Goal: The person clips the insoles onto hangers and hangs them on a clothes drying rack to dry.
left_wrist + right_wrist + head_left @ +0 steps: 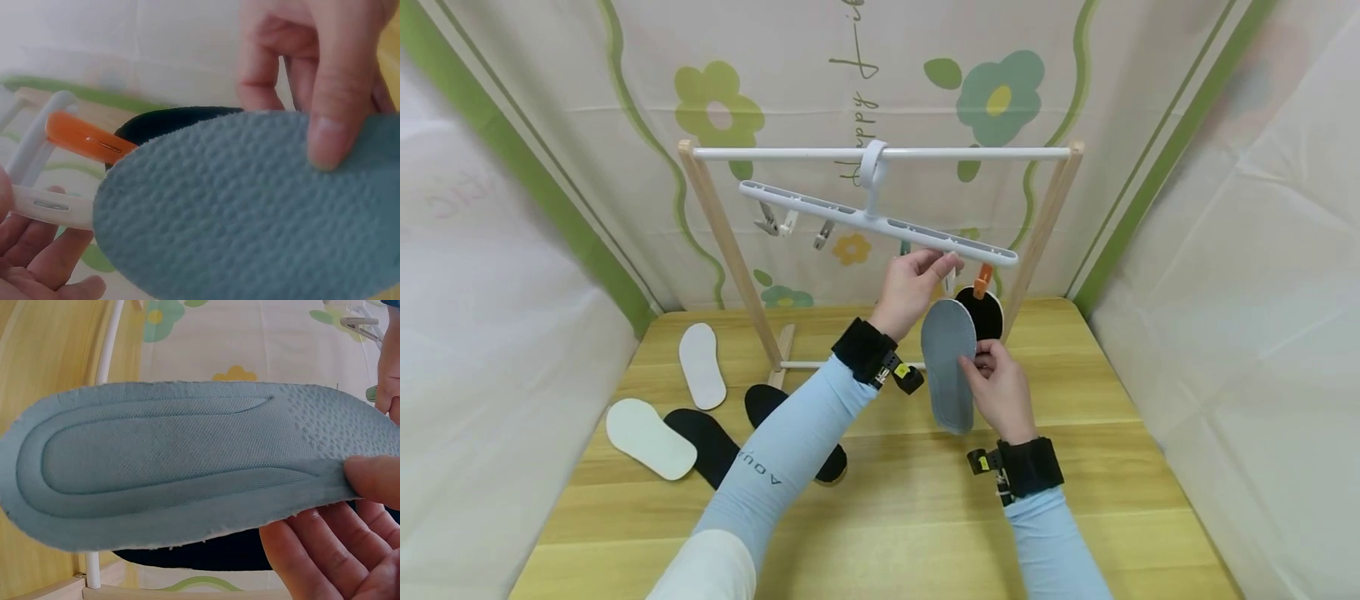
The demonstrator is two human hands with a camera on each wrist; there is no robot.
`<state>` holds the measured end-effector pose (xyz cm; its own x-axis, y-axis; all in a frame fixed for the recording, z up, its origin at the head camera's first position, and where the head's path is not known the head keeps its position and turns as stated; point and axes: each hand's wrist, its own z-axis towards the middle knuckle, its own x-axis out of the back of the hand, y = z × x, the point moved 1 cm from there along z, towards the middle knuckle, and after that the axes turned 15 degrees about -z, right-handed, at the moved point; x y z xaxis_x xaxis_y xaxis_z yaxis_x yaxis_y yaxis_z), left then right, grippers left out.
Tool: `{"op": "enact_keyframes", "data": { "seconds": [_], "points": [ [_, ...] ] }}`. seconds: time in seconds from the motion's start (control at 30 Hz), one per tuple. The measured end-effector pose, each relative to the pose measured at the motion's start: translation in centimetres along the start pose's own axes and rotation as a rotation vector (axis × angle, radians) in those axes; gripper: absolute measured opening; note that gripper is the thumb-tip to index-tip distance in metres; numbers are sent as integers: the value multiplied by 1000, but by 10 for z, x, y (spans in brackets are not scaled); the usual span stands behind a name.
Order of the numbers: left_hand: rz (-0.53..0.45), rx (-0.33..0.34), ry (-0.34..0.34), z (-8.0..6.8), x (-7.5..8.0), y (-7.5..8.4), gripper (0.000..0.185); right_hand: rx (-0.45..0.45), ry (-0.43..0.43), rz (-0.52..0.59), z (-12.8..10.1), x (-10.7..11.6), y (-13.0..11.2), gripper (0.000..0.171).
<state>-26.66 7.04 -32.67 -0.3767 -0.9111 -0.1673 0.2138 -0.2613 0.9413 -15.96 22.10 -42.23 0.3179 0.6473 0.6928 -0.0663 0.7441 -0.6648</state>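
Note:
A grey-blue insole (pixel 947 367) with a dimpled front part hangs upright below the right end of a white clip hanger (pixel 842 215), which tilts down to the right. My right hand (pixel 1006 393) pinches the insole's right edge, thumb on the front face. At the hanger, my left hand (pixel 910 292) pinches a white clip (pixel 53 206) between thumb and fingers. In the left wrist view the clip's tip meets the top edge of the insole. Just behind, a black insole (pixel 988 315) hangs from an orange clip (pixel 982 282).
The hanger's hook is over the white rod (pixel 775 154) of a wooden-legged rack (pixel 730 258). Several unused clips (pixel 788 222) dangle on its left half. On the wooden table (pixel 1075 500) lie a white insole (pixel 702 367), a cream insole (pixel 651 439) and dark insoles (pixel 703 442), partly under my left arm.

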Motion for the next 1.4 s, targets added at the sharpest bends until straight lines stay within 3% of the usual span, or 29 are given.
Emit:
{"op": "enact_keyframes", "data": {
  "seconds": [0.8, 1.4],
  "points": [
    [0, 23, 17, -2, -2, 5, 37, 2, 70, -1, 14, -1, -6, 24],
    [27, 1, 2, -1, -1, 4, 32, 3, 64, 37, 18, -4, -14, 24]
  ]
}}
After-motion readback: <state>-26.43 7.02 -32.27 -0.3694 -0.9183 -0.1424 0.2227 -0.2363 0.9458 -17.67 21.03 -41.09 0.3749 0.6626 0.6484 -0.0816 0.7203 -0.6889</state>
